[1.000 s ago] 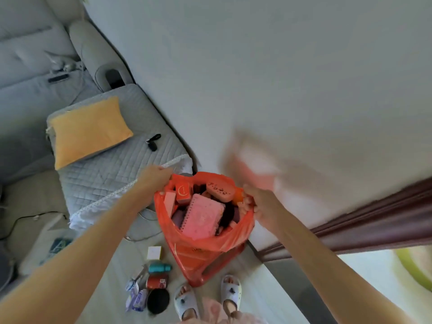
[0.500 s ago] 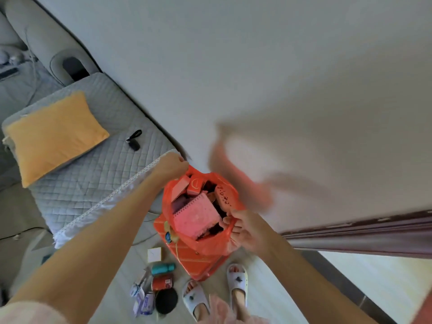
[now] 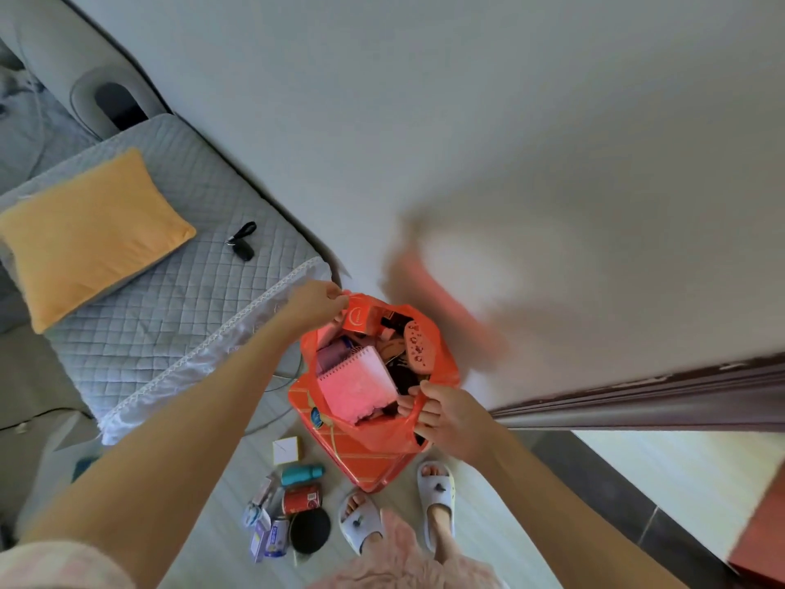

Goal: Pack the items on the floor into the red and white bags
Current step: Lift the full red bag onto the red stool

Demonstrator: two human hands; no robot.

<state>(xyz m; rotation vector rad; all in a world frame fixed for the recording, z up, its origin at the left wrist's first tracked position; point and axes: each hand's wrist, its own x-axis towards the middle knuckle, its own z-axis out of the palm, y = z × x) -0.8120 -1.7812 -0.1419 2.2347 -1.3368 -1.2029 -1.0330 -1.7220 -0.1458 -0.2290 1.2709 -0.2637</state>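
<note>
While the red bag (image 3: 374, 427) is held open at lower centre of the frame, its far handle is pinched by the left hand (image 3: 316, 306) and its near handle by the right hand (image 3: 450, 418). Thin, soft, well-filled plastic is judged tearable, so both handles are best gripped. Loose items (image 3: 293, 508) lie lower left, beside the slippers (image 3: 361, 527).

1. A pale floor (image 3: 229, 542) is seen, with a red patterned box (image 3: 361, 461) standing on it as the landmark.
2. Just left of the box, a small white and yellow box (image 3: 288, 450) is laid.
3. Below that, a teal bottle (image 3: 301, 475) and a red can (image 3: 300, 499) are found.
4. Further from the box, a black round disc (image 3: 309, 531) and small blue and white packets (image 3: 265, 533) are clustered.
5. Two slippered feet (image 3: 435, 491) are planted beside the box's near corner.
</note>
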